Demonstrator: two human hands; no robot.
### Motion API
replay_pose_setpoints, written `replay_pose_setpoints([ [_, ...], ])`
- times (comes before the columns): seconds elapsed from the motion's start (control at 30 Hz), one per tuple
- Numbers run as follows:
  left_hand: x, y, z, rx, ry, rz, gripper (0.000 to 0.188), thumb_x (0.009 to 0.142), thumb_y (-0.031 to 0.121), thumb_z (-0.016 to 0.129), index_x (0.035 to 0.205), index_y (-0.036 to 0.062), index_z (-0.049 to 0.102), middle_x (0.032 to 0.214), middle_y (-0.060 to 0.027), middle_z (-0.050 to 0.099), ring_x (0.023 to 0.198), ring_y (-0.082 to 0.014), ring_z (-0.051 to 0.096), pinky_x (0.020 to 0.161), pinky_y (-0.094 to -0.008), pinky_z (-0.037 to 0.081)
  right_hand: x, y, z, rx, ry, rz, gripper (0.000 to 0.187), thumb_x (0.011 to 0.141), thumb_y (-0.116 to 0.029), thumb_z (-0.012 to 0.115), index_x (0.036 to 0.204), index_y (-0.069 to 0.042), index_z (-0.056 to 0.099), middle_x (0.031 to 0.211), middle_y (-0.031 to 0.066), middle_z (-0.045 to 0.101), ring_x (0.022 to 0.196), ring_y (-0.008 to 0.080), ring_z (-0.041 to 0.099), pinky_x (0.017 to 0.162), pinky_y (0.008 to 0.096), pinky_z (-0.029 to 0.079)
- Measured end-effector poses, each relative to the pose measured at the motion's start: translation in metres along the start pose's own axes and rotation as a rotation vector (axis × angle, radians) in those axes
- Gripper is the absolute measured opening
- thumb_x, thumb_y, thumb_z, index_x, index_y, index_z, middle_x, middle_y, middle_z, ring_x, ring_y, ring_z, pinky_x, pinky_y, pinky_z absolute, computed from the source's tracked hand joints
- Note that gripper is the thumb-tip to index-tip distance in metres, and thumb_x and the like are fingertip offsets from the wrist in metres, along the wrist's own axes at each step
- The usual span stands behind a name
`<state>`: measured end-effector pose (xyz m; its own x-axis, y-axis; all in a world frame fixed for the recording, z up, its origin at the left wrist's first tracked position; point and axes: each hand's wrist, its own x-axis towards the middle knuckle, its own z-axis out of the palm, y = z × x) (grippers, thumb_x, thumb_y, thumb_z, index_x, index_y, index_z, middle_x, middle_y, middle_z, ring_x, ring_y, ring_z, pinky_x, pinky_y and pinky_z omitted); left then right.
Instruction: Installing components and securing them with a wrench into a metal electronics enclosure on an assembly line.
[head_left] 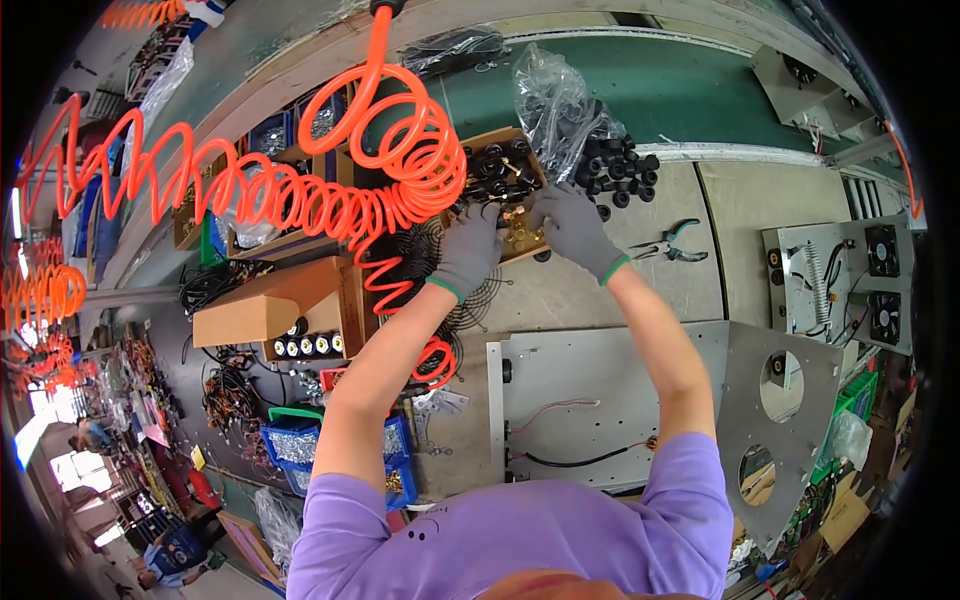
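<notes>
Reaches in gray gloves into an open brown carton (528, 248), set slightly askew on the counter (600, 295). Has the left hand (470, 245) over the carton's near left corner, fingers bent inward; cannot tell whether together, apart or pinched on a part. Has the right hand (578, 225) across the carton's right edge, fingertips beside brass-coloured fittings (517, 225) inside; cannot tell whether clamped on one. Shows black parts (500, 165) crowded into the carton's far end. Meets tight room right of the carton's far half, with a clear plastic bag (550, 95) and a heap of black caps (615, 172) spread beyond that edge. Has bare surface farther right of the carton, around pliers (671, 243) lying with handles parted. Offers another open strip on the carton's near side, ending at the far edge of a sheet-metal panel (600, 365). Is hemmed in left of the carton by an orange coiled hose (430, 185), hanging close to that edge in this view, and by a black wire guard (485, 297) showing on both sides of the left wrist.
</notes>
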<state>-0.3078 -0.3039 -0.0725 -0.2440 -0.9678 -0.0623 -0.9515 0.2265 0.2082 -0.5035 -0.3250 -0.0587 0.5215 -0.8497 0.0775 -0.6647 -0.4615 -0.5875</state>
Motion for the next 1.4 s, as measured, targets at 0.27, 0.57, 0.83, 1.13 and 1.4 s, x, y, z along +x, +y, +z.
replay_pose_setpoints([
  [0.27, -0.011, -0.003, -0.014, 0.023, 0.098, 0.092, 0.039, 0.078, 0.022, 0.062, 0.112, 0.0078, 0.049, 0.103, -0.0146, 0.051, 0.09, -0.03, 0.057, 0.073, -0.0394, 0.047, 0.0, -0.029, -0.013, -0.191, 0.097, 0.047, 0.027, 0.067, -0.006, 0.054, 0.088, -0.018, 0.066, 0.105, -0.0019, 0.057, 0.104, 0.0197, 0.049, 0.082, 0.0403, 0.038],
  [0.57, -0.009, -0.005, -0.017, 0.028, 0.13, 0.109, 0.041, 0.078, 0.021, 0.062, 0.115, 0.0088, 0.05, 0.105, -0.0132, 0.052, 0.091, -0.0307, 0.056, 0.074, -0.0405, 0.047, -0.004, -0.021, -0.002, -0.187, 0.055, 0.097, 0.03, 0.072, -0.009, 0.053, 0.096, -0.022, 0.065, 0.112, -0.0013, 0.055, 0.107, 0.0196, 0.05, 0.082, 0.0381, 0.043],
  [0.83, -0.013, -0.007, -0.015, 0.017, 0.205, 0.211, 0.04, 0.077, 0.02, 0.062, 0.113, 0.0075, 0.05, 0.105, -0.0128, 0.052, 0.093, -0.0299, 0.055, 0.073, -0.0394, 0.047, 0.002, -0.02, -0.001, -0.167, 0.234, 0.114, 0.022, 0.073, -0.007, 0.05, 0.085, -0.016, 0.066, 0.105, 0.001, 0.058, 0.101, 0.0218, 0.053, 0.083, 0.0367, 0.046],
  [1.13, -0.01, -0.008, -0.016, 0.0, 0.209, 0.21, 0.041, 0.077, 0.023, 0.063, 0.113, 0.0084, 0.051, 0.102, -0.0123, 0.052, 0.092, -0.03, 0.054, 0.075, -0.0394, 0.046, 0.004, -0.016, -0.005, -0.077, 0.026, 0.11, 0.024, 0.073, -0.009, 0.049, 0.088, -0.016, 0.066, 0.106, 0.0012, 0.058, 0.101, 0.0223, 0.053, 0.08, 0.0373, 0.046],
  [1.4, -0.011, -0.006, -0.008, 0.054, 0.234, 0.223, 0.038, 0.073, 0.015, 0.061, 0.11, 0.0068, 0.052, 0.102, -0.0122, 0.052, 0.093, -0.0298, 0.055, 0.075, -0.039, 0.046, 0.007, -0.016, 0.009, -0.128, -0.024, 0.038, 0.043, 0.07, -0.003, 0.047, 0.105, -0.018, 0.064, 0.117, 0.0045, 0.053, 0.1, 0.0256, 0.053, 0.083, 0.0359, 0.045],
])
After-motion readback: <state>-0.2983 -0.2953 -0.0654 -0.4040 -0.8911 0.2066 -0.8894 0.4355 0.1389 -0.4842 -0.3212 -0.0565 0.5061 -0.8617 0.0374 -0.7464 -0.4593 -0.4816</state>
